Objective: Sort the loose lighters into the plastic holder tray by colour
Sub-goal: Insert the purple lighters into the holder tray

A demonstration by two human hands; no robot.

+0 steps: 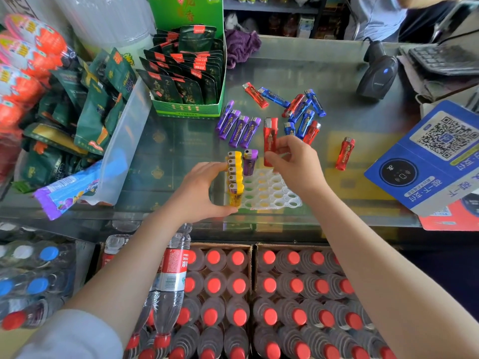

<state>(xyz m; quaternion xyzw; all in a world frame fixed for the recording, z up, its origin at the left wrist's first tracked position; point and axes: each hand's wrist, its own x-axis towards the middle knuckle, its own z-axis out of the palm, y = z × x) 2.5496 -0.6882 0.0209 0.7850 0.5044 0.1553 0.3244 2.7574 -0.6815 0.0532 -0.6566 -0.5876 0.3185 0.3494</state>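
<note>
Sorting barely begun: left hand (204, 190) fingers clamp tray (269, 193) beside yellow row (235, 174); right hand (293, 161) pinches red lighter (270, 136); loose lighters (302, 110) beyond fingertips.

A white translucent plastic holder tray (269, 191) with rows of round sockets lies flat on the glass counter. Its left column is filled with upright yellow plastic lighters (235, 174), metal tops up. One purple translucent lighter (249, 161) stands upright in the far socket of the next column. At twelve o'clock from the tray, a red translucent lighter (270, 139) is upright. At eleven o'clock, four loose purple lighters (238, 125) lie side by side. At one o'clock, a heap of blue and red lighters (302, 110) lies jumbled; at two o'clock a single red lighter (344, 153) lies apart.
</note>
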